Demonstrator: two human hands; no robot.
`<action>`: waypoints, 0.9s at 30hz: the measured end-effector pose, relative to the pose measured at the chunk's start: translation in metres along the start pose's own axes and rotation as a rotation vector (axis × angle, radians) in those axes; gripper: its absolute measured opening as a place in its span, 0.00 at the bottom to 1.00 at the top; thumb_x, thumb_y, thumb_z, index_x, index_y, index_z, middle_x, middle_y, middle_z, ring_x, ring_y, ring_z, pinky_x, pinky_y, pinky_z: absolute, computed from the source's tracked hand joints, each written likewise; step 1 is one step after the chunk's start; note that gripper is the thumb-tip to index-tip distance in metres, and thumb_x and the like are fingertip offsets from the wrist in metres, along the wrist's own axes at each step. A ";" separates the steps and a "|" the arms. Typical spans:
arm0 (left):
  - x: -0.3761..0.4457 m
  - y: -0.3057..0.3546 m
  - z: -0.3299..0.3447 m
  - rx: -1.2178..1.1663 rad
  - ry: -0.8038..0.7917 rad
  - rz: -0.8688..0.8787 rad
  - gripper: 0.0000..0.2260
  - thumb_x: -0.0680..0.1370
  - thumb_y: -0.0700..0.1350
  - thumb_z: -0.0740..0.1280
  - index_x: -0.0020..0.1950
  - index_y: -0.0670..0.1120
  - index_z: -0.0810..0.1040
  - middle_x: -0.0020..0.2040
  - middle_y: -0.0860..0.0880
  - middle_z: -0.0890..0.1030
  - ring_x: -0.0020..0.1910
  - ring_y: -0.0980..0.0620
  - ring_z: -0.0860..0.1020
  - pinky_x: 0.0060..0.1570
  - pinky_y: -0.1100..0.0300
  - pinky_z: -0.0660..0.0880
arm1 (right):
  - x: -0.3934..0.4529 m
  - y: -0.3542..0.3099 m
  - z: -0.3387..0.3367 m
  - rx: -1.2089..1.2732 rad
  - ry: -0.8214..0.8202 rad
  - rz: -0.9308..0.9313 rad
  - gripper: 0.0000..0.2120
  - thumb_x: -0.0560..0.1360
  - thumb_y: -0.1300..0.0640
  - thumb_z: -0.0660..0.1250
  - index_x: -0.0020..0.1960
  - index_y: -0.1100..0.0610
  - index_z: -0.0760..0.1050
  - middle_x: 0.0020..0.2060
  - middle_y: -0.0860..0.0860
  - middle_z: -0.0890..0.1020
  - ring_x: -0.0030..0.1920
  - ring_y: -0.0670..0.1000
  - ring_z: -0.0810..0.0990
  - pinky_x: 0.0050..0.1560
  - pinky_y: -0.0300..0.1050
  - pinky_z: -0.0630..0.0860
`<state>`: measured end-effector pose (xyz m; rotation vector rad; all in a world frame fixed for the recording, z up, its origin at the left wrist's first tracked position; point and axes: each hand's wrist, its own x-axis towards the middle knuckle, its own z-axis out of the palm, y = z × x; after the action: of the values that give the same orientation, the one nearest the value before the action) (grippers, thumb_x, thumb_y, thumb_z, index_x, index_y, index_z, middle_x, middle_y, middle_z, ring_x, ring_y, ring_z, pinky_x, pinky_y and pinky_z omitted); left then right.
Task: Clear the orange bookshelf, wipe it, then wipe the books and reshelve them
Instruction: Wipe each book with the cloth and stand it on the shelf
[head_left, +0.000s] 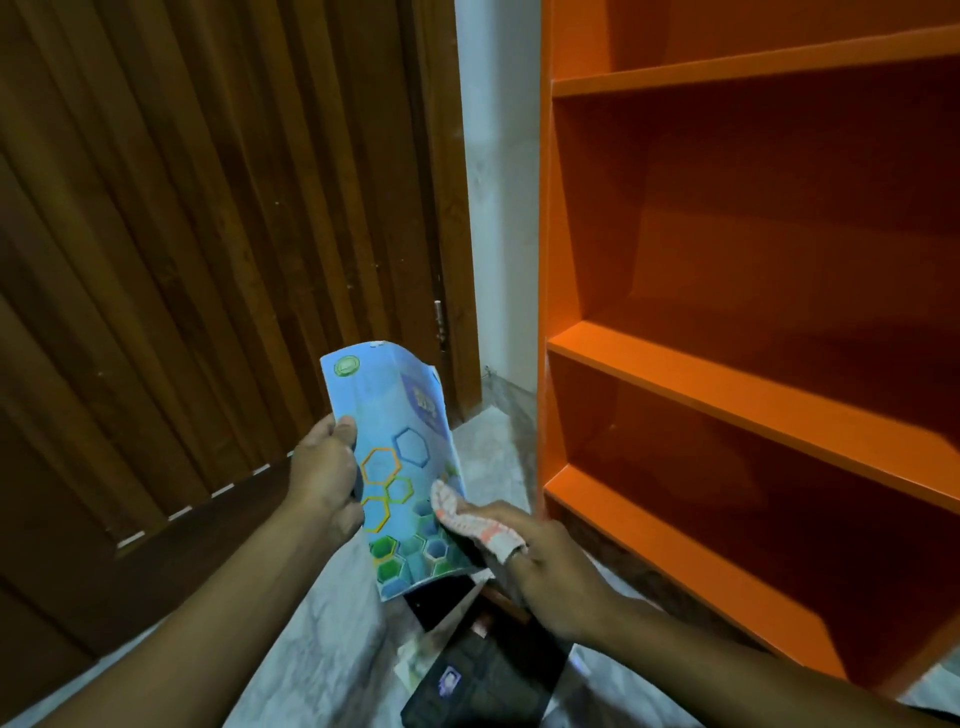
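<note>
My left hand grips the left edge of a thin blue book with coloured hexagons on its cover, holding it up and tilted over the floor. My right hand holds a white and orange patterned cloth and presses it against the lower right part of the cover. The orange bookshelf stands to the right, and its visible shelves hold no books. A pile of dark books lies on the floor below my hands, partly hidden by them.
A dark brown slatted wooden door fills the left side. A strip of white wall separates it from the bookshelf. The floor is pale marble.
</note>
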<state>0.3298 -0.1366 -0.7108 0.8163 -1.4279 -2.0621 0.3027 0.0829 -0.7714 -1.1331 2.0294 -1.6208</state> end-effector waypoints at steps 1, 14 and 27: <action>0.001 -0.002 -0.001 0.051 0.020 0.021 0.12 0.86 0.46 0.56 0.61 0.46 0.78 0.53 0.43 0.85 0.48 0.39 0.83 0.46 0.43 0.81 | -0.002 0.003 -0.002 -0.047 -0.051 0.010 0.12 0.83 0.60 0.60 0.59 0.49 0.79 0.47 0.32 0.83 0.49 0.33 0.80 0.48 0.30 0.74; -0.024 -0.032 0.003 0.521 -0.351 0.157 0.11 0.85 0.42 0.60 0.61 0.50 0.80 0.53 0.48 0.87 0.51 0.44 0.85 0.56 0.45 0.80 | 0.032 0.006 -0.040 -0.001 0.437 0.249 0.11 0.83 0.53 0.60 0.60 0.50 0.78 0.48 0.46 0.85 0.48 0.47 0.83 0.48 0.48 0.81; -0.038 -0.038 0.054 0.024 -0.308 -0.180 0.14 0.84 0.37 0.57 0.64 0.44 0.80 0.56 0.38 0.84 0.57 0.36 0.82 0.60 0.38 0.77 | 0.032 0.003 0.008 -0.277 0.362 -0.115 0.30 0.76 0.67 0.54 0.74 0.45 0.64 0.71 0.32 0.60 0.70 0.23 0.52 0.70 0.23 0.49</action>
<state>0.3155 -0.0633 -0.7249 0.6786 -1.5913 -2.3942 0.2868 0.0541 -0.7691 -1.1284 2.5254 -1.7445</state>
